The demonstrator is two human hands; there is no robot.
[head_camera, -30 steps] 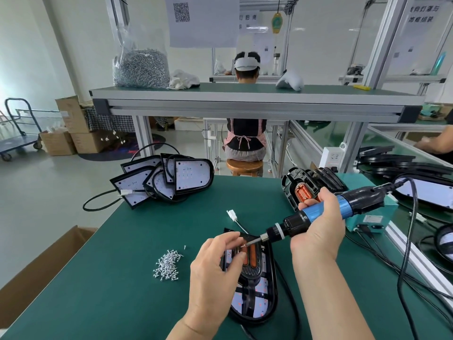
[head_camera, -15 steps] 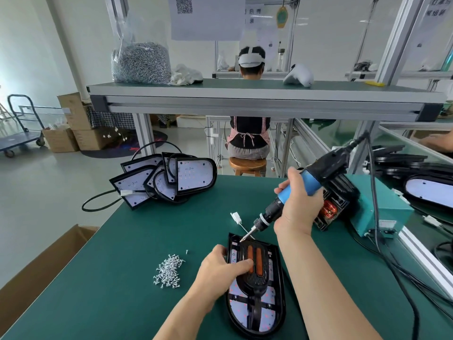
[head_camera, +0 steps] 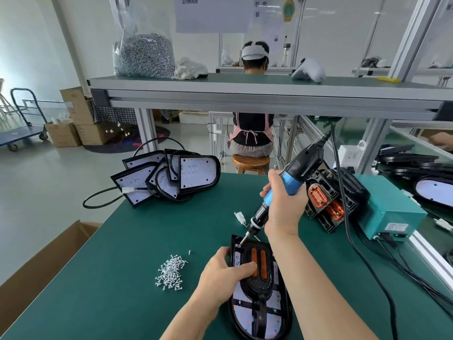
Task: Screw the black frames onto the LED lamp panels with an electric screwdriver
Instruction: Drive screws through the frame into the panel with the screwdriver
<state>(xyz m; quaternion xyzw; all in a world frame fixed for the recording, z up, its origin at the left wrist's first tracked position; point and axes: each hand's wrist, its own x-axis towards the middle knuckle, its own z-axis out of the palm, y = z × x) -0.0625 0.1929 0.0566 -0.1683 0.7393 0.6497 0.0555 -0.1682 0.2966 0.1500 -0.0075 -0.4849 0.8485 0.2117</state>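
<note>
An LED lamp panel point(head_camera: 274, 315) with a black frame point(head_camera: 257, 285) on top lies on the green table near the front edge. My left hand point(head_camera: 223, 276) grips its left edge, fingers resting over the frame beside two orange strips. My right hand point(head_camera: 284, 204) grips the blue and black electric screwdriver point(head_camera: 291, 180), held steeply. Its bit tip touches the panel's far left corner, where a screw sits. A heap of small silver screws point(head_camera: 171, 273) lies left of the panel.
A pile of bare LED panels point(head_camera: 171, 177) with a black cable sits at the back left. Black frames point(head_camera: 331, 200) and a teal power box point(head_camera: 389, 209) stand to the right, with cables trailing across the table. A cardboard box point(head_camera: 36, 271) sits beyond the left edge.
The screwdriver swung from near level to steep and came down onto the panel's far left corner. My left hand left the bit tip and took hold of the panel.
</note>
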